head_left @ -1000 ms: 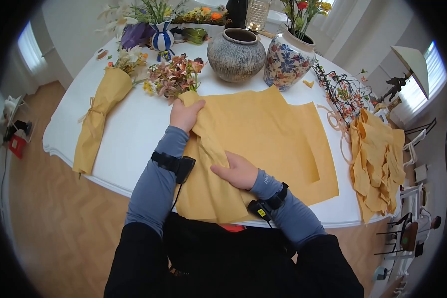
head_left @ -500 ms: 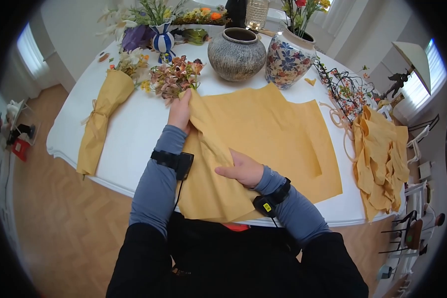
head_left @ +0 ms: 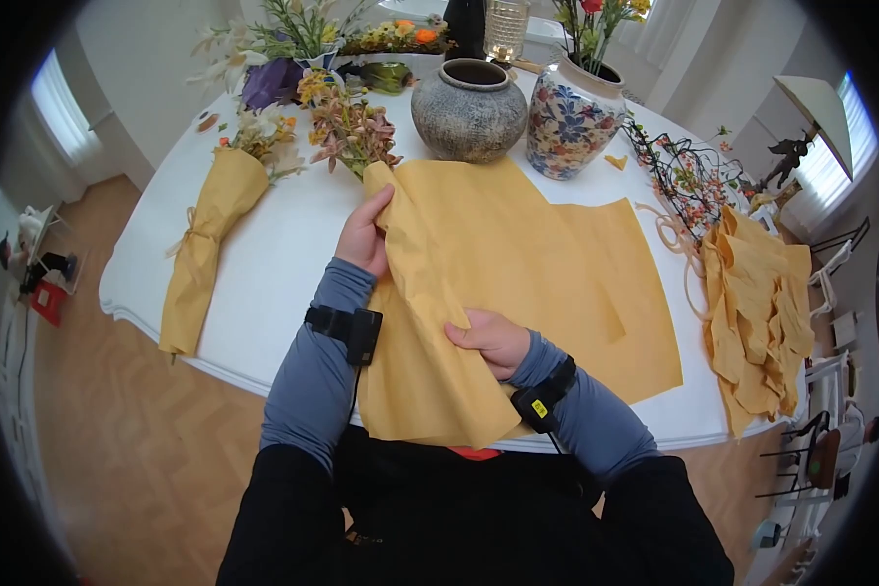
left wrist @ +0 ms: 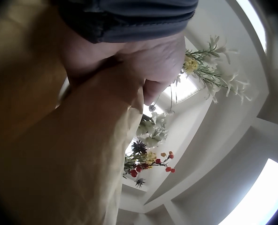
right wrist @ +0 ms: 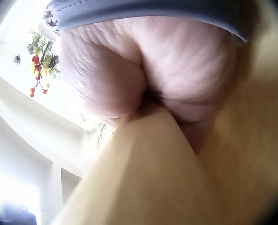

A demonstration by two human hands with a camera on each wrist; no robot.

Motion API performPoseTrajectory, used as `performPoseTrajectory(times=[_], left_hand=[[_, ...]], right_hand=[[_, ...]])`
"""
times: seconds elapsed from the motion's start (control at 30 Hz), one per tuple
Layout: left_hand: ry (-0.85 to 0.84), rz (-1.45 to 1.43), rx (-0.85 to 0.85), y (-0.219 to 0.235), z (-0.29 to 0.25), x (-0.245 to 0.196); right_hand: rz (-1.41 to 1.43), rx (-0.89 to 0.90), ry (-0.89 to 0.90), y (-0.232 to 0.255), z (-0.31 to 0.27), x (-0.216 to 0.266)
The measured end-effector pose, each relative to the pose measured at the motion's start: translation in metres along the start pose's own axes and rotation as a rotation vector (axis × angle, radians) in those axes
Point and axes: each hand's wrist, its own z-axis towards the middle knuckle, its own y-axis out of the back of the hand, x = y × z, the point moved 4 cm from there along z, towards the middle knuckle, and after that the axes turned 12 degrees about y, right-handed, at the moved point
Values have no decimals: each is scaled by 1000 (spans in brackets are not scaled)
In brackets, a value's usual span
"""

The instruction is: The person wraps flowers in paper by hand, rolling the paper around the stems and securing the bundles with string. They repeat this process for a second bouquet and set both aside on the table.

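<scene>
A bunch of dusty-pink and yellow flowers (head_left: 354, 129) pokes out at the top of yellow wrapping paper (head_left: 527, 264), its stems hidden inside the fold. My left hand (head_left: 365, 234) grips the folded paper just below the blooms, thumb on top. Lower down, my right hand (head_left: 494, 342) holds the same fold, its thumb lying over the paper and its other fingers hidden beneath. Both wrist views show the paper (left wrist: 78, 154) clasped between thumb and fingers. The rest of the sheet spreads to the right over the white table (head_left: 264, 283).
To the left lies a wrapped bouquet (head_left: 205, 249) tied with a ribbon. Behind the paper stand a grey round pot (head_left: 469, 122) and a floral vase (head_left: 571, 122). Berry branches (head_left: 689, 186) and crumpled yellow paper (head_left: 752, 313) lie at the right. A purple-wrapped bunch (head_left: 272, 86) is at back left.
The flower heads have tipped up and now overlap the striped vase behind. The folded paper has lifted and rolled a little to the right, with both hands still holding it.
</scene>
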Motion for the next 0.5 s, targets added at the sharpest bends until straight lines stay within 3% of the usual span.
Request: performPoseTrajectory(times=[0.13,0.2,0.23,0.3,0.43,0.5], left_hand=[[-149,177,-94,-1,-3,-6],[-312,363,-339,4,-6,-12],[-312,363,-339,4,-5,-11],[-383,467,-519,13,-4,-13],[-420,513,-614,18,-4,-11],[-399,480,-596,16,-5,-10]], right_hand=[[-127,-44,-91,1,3,-7],[-334,-94,-30,11,7,-10],[-334,-94,-30,19,8,-14],[-495,-188,61,26,12,-11],[-635,-275,6,-4,5,4],[-1010,-245,-57,-2,4,6]])
